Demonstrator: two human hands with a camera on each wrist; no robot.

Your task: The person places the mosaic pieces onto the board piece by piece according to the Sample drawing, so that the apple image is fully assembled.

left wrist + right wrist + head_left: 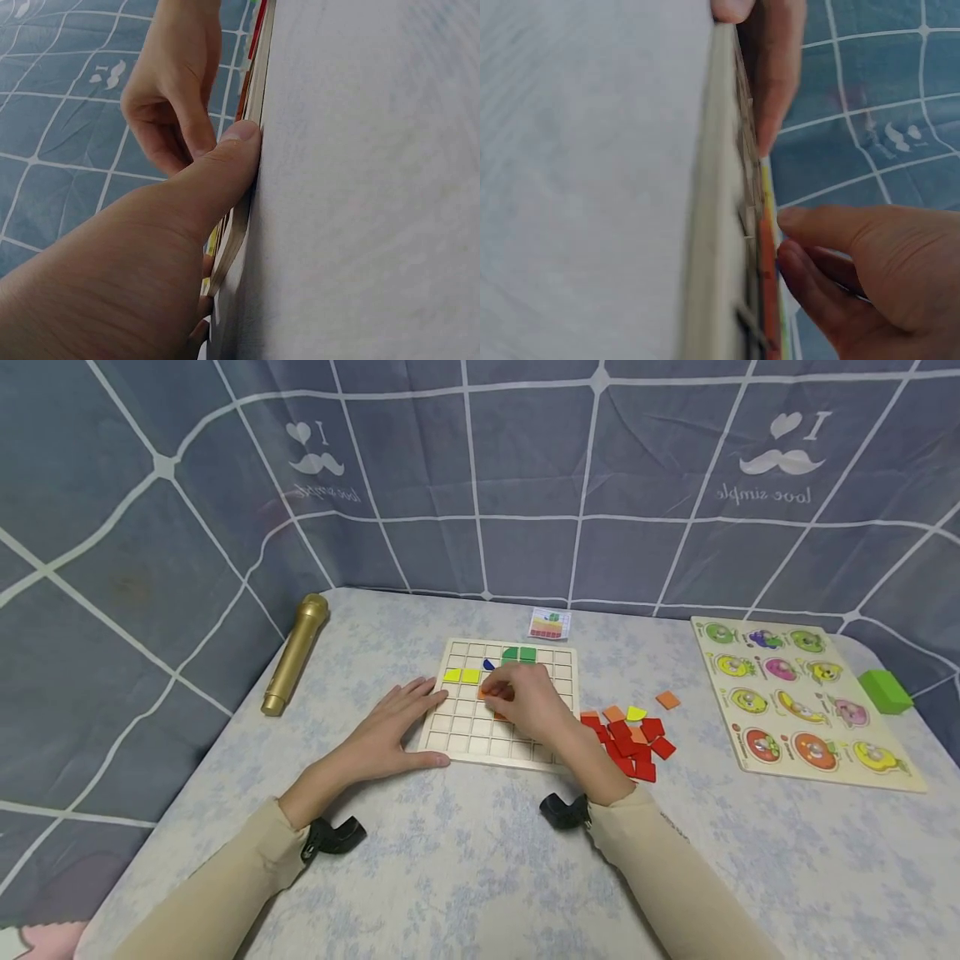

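Centrally, orange tile (482, 694) at narrow right grip's (527, 696) fingertips, on gridded board (471, 744), pinch unclear.

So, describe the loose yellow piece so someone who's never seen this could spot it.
Find the wooden grid board on the table. Just to its right lies a scatter of red and orange tiles. The yellow piece sits toward the scatter's far side, the only yellow one there.

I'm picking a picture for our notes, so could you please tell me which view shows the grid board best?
The head view: it shows the grid board from above, though the right hand covers part. Both wrist views show it nearly edge-on.
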